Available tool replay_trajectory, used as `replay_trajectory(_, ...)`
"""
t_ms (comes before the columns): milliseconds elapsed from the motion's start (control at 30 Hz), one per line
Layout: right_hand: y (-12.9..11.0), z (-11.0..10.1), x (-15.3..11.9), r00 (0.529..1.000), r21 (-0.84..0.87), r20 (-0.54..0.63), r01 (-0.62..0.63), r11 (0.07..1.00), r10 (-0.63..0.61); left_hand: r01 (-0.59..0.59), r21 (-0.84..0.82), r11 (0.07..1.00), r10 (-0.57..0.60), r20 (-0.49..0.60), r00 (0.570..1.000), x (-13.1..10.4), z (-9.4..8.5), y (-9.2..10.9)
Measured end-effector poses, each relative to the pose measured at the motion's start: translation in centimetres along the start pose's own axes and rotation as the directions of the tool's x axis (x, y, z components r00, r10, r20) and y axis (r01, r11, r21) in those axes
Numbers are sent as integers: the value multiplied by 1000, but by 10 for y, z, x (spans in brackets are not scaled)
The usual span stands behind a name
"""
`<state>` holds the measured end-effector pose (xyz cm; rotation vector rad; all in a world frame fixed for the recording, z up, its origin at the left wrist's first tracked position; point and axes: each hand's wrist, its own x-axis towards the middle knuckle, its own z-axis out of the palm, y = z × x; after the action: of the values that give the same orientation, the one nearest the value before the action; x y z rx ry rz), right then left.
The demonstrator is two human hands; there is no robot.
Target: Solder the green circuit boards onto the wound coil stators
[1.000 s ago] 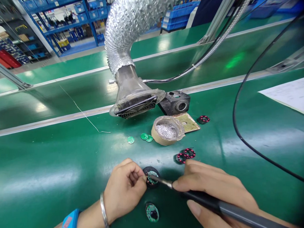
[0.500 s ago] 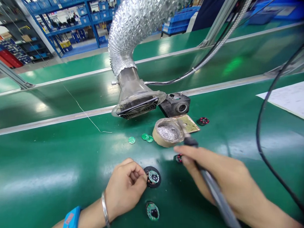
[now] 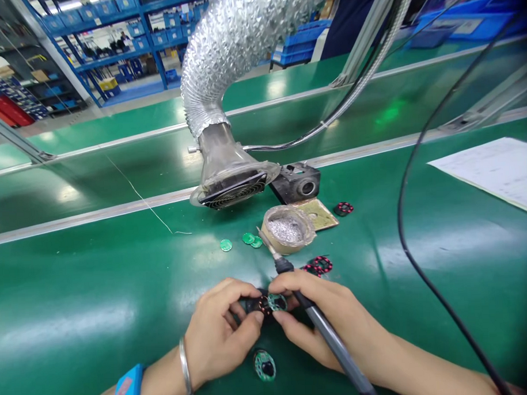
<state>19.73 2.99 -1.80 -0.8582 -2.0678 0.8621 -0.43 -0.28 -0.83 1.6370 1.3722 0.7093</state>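
My left hand (image 3: 218, 331) pinches a dark round part with copper-coloured windings (image 3: 264, 304), partly hidden by the fingers. My right hand (image 3: 332, 310) grips a soldering iron (image 3: 326, 328), its tip pointing up and left near the rim of a tan cup of silvery shavings (image 3: 277, 246). The same hand's thumb and forefinger hold a small round green circuit board (image 3: 277, 302) at the right of the wound part. Nearer to me lies another round board assembly (image 3: 265, 365). Red-and-black rings (image 3: 322, 265) lie just beyond my right hand.
A fume extractor hood (image 3: 232, 181) on a foil duct (image 3: 207, 78) hangs over the bench. Beside the cup are a black iron holder (image 3: 300, 183), a yellowish pad (image 3: 318, 213) and green discs (image 3: 226, 245). A black cable (image 3: 402, 215) loops at right, near paper sheets (image 3: 496, 172).
My right hand has moved left to the wound part, bringing the iron with it. Its fingers now pinch the green board, which appears shifted right off the dark part's centre.
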Motion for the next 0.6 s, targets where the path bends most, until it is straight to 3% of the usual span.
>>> replay_trajectory(267,-2,2,0,999,47,17,38,998,-39,-59,94,994,63,-40,997,4,2,10)
replay_trajectory(367,0,5,-2,998,44,14,65,997,-66,64,46,997,-63,-33,998,6,2,12)
replay_trajectory(500,2,9,-3,998,41,9,62,997,-62,286,-170,943,-282,46,958,8,0,6)
replay_trajectory(600,1,10,0,998,37,17,52,998,-53,346,-266,900,-324,127,938,7,-3,-2)
